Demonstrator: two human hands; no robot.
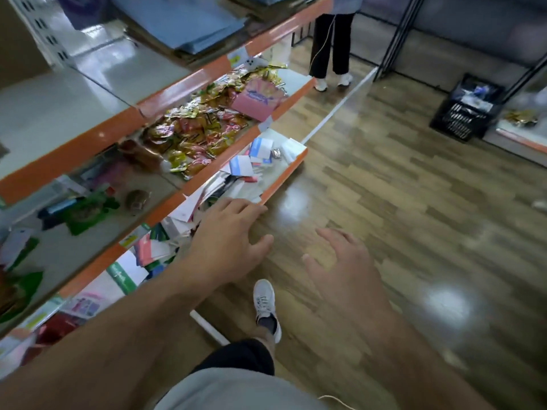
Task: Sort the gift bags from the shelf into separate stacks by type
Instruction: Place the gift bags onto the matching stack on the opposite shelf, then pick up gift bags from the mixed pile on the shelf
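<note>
floor (414,202): glossy wood planks | orange-edged shelving (88,143) left | black crate (464,110)

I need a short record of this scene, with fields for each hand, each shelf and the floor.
left hand: open, holds nothing, at the front edge of the lowest shelf
right hand: open, holds nothing, above the floor
lowest shelf: loose flat paper items, white, blue, pink
middle shelf: gold and red packets, one pink bag
top shelf: flat blue bags
floor: black basket, far right
</note>
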